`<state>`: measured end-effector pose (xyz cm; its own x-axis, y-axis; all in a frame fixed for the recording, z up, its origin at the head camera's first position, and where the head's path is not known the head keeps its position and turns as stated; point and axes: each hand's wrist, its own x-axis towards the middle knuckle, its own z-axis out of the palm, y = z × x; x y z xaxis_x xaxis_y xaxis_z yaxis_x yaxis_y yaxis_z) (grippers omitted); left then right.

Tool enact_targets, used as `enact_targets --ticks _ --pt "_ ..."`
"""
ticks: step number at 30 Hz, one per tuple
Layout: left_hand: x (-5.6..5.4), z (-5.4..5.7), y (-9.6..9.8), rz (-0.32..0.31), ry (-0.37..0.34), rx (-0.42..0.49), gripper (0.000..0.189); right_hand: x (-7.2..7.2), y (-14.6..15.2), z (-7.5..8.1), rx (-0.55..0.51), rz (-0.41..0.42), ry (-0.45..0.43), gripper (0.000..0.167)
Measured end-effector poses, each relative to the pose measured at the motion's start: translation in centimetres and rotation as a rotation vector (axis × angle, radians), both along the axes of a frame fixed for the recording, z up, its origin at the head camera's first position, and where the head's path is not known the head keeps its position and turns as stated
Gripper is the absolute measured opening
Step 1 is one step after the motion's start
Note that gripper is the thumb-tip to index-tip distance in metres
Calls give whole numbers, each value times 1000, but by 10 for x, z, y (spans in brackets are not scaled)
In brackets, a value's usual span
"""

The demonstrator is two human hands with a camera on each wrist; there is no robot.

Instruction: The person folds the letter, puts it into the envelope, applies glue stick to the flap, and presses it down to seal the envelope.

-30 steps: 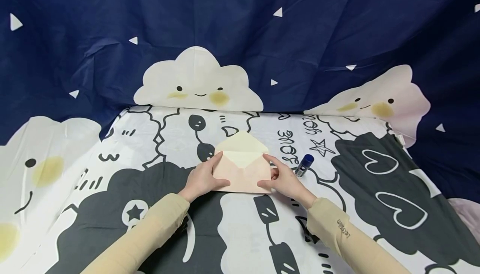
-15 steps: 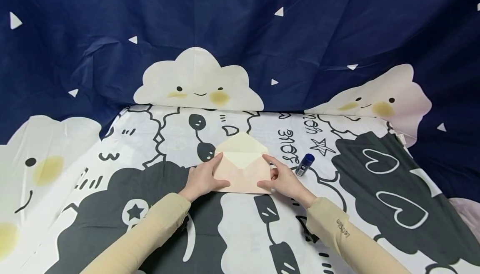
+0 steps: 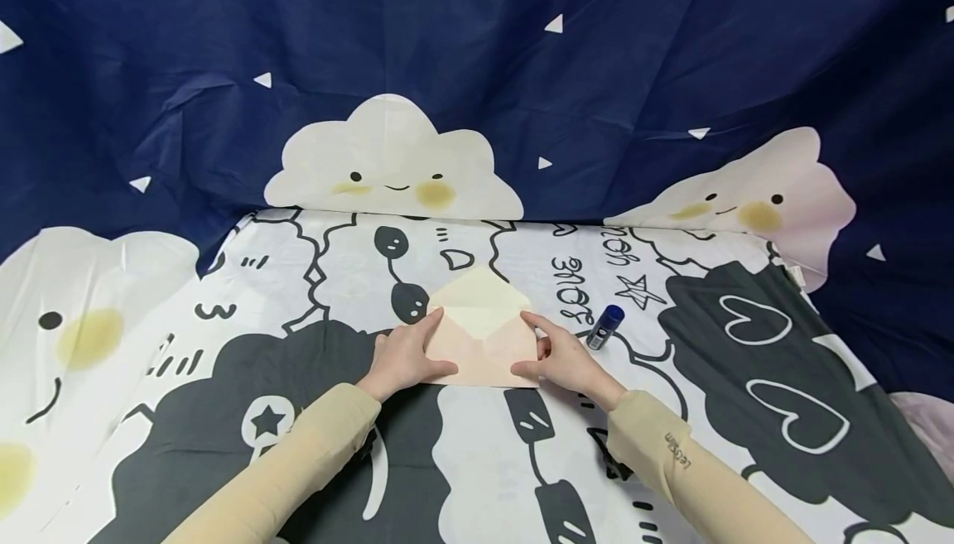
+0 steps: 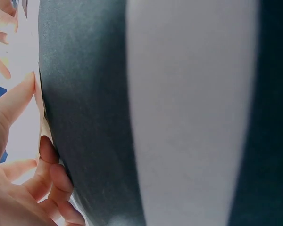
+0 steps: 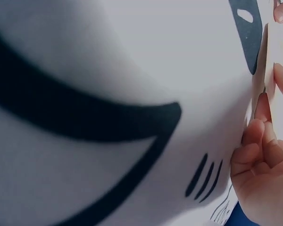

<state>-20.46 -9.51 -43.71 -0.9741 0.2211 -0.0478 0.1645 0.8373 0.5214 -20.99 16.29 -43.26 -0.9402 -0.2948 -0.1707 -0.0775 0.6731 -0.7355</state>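
Observation:
A pale pink envelope (image 3: 483,362) lies near the middle of the cloth, its cream flap (image 3: 480,287) raised and pointing away from me. My left hand (image 3: 406,355) holds its left edge, thumb on the front face and index finger up at the flap's fold. On the opposite edge my right hand (image 3: 570,359) grips it the same way. In both wrist views curled fingers sit behind the envelope's edge, with the thumb on the other side. A glue stick (image 3: 605,328) with a blue cap lies just right of my right hand.
The patterned black-and-white cloth (image 3: 492,461) spreads under everything. Behind it hangs a navy fabric (image 3: 447,22) printed with clouds and small white triangles.
The envelope's flap tip has dipped slightly and its fold now shows less sharply. Both hands keep their hold in nearly the same place; the glue stick has not moved.

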Motion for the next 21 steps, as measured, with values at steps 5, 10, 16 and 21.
enact_targets --ticks 5,10,16,21 --pt "-1 1 1 0 1 -22 88 0 0 -2 5 -2 -7 88" --pt "-1 1 2 4 -3 -37 88 -1 0 -3 11 -11 -15 88" --pt "-1 2 3 3 -15 -45 87 -1 -1 -3 21 -27 -22 87" --pt "-1 4 3 3 -30 -54 87 -1 -2 -3 40 -39 -20 86"
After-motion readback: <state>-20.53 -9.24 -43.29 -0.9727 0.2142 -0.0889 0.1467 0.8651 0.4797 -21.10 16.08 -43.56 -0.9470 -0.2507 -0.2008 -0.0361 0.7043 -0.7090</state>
